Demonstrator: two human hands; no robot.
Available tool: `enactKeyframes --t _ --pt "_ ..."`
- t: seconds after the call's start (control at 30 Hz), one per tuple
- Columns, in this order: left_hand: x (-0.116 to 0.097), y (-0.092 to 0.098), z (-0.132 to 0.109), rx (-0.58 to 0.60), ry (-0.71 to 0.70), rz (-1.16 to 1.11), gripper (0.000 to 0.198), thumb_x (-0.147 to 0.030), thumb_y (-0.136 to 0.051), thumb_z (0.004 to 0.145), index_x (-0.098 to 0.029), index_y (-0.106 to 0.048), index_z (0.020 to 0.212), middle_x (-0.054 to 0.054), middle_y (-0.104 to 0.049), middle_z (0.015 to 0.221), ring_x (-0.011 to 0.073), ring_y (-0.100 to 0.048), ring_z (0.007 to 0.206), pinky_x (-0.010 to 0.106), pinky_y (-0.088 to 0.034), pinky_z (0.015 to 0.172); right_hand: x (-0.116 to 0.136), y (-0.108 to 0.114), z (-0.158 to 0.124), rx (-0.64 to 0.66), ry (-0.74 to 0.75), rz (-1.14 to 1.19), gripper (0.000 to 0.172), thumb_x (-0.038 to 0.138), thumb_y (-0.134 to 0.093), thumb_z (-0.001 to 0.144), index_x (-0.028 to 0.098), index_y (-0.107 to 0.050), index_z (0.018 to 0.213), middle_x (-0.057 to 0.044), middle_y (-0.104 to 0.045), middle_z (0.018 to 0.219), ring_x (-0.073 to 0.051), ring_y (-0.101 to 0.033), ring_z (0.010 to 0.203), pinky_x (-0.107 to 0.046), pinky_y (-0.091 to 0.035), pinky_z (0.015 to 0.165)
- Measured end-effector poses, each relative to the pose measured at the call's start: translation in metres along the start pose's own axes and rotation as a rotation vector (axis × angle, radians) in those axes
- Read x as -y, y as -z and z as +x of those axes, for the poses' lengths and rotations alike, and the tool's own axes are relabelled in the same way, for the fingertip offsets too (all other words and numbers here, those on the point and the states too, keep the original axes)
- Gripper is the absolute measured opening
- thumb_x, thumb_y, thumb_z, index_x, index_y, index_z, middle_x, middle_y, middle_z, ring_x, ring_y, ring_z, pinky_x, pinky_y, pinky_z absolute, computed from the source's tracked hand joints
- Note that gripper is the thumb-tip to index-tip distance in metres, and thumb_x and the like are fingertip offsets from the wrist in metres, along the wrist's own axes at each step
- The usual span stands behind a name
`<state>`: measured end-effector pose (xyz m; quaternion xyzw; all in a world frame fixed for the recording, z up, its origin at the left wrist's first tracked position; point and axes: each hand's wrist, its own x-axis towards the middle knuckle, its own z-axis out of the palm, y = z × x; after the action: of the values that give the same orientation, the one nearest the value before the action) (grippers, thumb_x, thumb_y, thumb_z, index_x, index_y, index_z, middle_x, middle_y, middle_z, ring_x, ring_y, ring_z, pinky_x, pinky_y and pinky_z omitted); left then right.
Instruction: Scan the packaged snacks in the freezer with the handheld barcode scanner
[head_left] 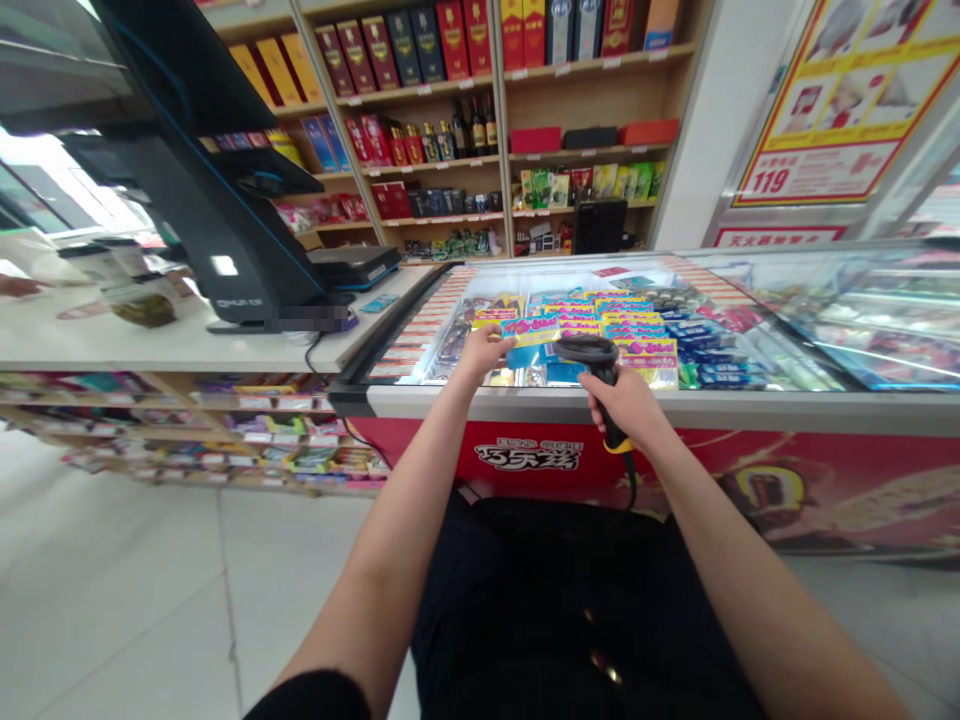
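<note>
My right hand (626, 402) is closed round the handle of a black barcode scanner (591, 352) with a yellow band and a cord hanging down. Its head points left at a colourful packet (531, 332) that my left hand (486, 350) grips by its left end. Both hands hover over the near edge of a glass-topped chest freezer (570, 405). Under the glass lie rows of bright wrapped packets (637, 325).
A white counter (135, 345) on the left carries a black point-of-sale terminal (225, 200), with snack shelves (247, 435) below it. Shelving (480, 120) with boxed bottles lines the back wall. A red and yellow poster (847, 100) hangs at right. Another person's hand (16, 286) shows at far left.
</note>
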<state>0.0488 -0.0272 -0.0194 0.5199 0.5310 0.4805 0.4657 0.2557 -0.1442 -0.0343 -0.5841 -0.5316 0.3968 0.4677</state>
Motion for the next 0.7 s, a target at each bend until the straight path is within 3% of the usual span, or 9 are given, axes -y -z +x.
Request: enactKeyframes --t 0.23,0.7 --pt "-0.005 0.006 -0.001 0.013 -0.053 -0.002 0.029 -0.017 -0.081 0.071 -0.018 -0.052 0.077 -0.004 -0.061 0.066 0.0097 -0.061 0.055 0.028 -0.057 0.066 0.007 -0.002 -0.004 0.034 0.0 -0.08 0.03 0.034 -0.061 0.086 0.02 -0.05 0.061 0.0 -0.055 0.042 -0.012 -0.052 0.033 -0.022 -0.043 0.036" --pt "-0.008 0.014 0.005 0.015 -0.028 -0.014 0.028 -0.017 -0.08 0.071 -0.018 -0.055 0.083 -0.004 -0.061 0.067 0.0103 -0.062 0.058 0.026 -0.056 0.067 0.013 -0.012 0.004 0.047 -0.022 -0.075 0.029 0.033 -0.061 0.086 0.02 -0.051 0.062 -0.001 -0.056 0.044 -0.012 -0.052 0.034 -0.022 -0.044 0.035"
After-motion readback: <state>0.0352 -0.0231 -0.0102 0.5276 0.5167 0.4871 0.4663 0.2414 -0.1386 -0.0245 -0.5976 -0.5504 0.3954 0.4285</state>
